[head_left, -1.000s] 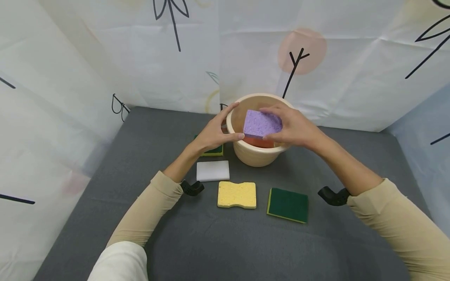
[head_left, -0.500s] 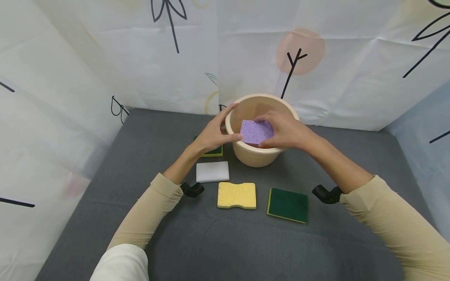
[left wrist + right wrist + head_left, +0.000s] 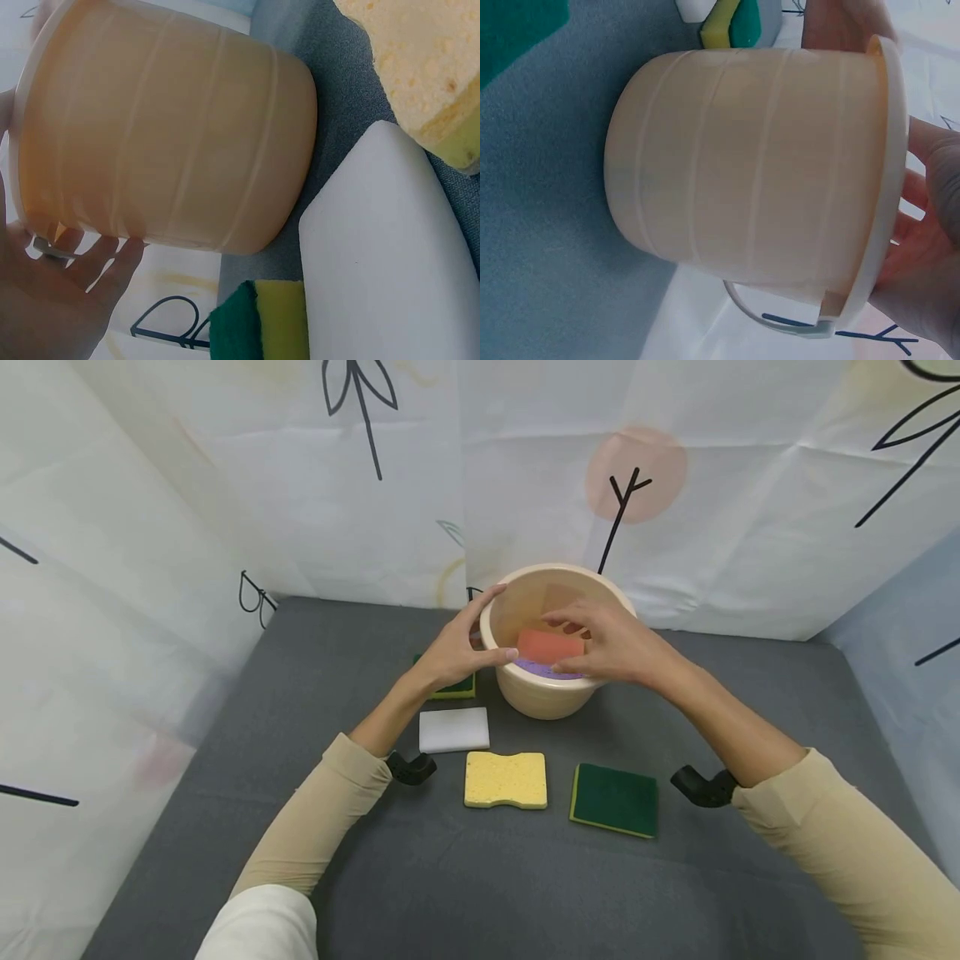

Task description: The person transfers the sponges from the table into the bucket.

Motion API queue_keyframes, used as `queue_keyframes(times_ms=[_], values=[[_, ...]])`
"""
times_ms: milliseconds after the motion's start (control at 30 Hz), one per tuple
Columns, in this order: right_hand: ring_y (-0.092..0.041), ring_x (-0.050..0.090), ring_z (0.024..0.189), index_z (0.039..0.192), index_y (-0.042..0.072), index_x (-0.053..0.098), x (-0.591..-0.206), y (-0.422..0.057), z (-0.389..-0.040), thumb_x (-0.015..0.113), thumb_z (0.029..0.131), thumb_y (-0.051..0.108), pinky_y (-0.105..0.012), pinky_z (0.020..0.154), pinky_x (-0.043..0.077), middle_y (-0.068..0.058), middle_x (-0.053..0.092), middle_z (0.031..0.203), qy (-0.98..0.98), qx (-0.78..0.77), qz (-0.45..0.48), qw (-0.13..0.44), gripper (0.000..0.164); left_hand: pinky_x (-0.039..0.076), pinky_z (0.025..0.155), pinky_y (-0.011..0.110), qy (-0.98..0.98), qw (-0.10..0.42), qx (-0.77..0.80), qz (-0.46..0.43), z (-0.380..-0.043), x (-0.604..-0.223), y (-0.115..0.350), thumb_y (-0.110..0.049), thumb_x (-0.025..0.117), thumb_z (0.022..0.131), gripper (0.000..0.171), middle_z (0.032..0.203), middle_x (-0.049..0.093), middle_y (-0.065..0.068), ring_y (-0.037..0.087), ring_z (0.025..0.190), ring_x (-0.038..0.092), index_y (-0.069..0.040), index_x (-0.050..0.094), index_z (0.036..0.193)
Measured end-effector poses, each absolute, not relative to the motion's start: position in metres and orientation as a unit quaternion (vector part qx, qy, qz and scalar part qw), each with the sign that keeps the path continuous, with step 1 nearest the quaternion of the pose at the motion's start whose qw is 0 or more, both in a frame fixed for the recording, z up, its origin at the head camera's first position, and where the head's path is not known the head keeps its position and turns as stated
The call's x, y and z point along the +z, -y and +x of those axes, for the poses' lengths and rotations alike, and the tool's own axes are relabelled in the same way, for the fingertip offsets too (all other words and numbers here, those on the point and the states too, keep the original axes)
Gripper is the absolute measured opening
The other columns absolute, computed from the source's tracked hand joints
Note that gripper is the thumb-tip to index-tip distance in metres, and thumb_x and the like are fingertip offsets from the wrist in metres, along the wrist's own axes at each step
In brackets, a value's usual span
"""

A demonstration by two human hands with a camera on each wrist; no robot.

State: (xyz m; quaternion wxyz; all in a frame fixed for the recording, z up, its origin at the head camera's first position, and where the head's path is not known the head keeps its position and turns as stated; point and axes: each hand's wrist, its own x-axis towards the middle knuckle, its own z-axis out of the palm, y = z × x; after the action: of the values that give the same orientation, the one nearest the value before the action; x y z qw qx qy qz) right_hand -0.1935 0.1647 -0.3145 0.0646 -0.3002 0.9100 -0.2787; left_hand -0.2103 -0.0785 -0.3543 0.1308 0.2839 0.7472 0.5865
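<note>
As the purple porous sponge point(image 3: 536, 669) lies in the round cream plastic bucket point(image 3: 543, 700), near the red-orange block point(image 3: 550, 646), it could, I think, be dragged upward if the thumb of the right hand point(image 3: 611, 639) catches it. This hand, with fingers loosely parted, seems to hold nothing, though thumb contact is hard to tell. The left hand point(image 3: 456, 647) grasps the bucket's rim, fingers spread.

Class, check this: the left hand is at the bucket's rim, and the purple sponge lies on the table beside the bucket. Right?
Not quite: the head view shows the purple sponge inside the bucket, not on the table. The left hand is at the rim.
</note>
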Motion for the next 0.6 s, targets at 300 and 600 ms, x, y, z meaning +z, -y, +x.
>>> queue_keyframes(times_ms=[300,600], values=[[-0.02,0.054,0.106,0.128,0.019,0.052,-0.305,-0.174,-0.169,0.075,0.075,0.031,-0.041,0.088,0.044,-0.002,0.054,0.125,-0.905,-0.323,-0.268,0.063,0.059,0.05,0.08,0.035,-0.745,0.125,0.589,0.287,-0.21,-0.356,0.079,-0.016,0.068,0.08,0.086,0.144,0.021,0.019,0.039,0.12,0.041,-0.014,0.015,0.147],[-0.013,0.054,0.103,0.125,0.028,0.053,-0.301,-0.195,-0.146,0.072,0.078,0.03,-0.037,0.085,0.047,0.006,0.054,0.122,-0.888,-0.39,-0.242,0.039,0.051,0.05,0.081,0.034,-0.743,0.118,0.589,0.294,-0.209,-0.356,0.079,-0.014,0.068,0.08,0.085,0.144,0.02,0.019,0.04,0.121,0.04,-0.012,0.015,0.147]])
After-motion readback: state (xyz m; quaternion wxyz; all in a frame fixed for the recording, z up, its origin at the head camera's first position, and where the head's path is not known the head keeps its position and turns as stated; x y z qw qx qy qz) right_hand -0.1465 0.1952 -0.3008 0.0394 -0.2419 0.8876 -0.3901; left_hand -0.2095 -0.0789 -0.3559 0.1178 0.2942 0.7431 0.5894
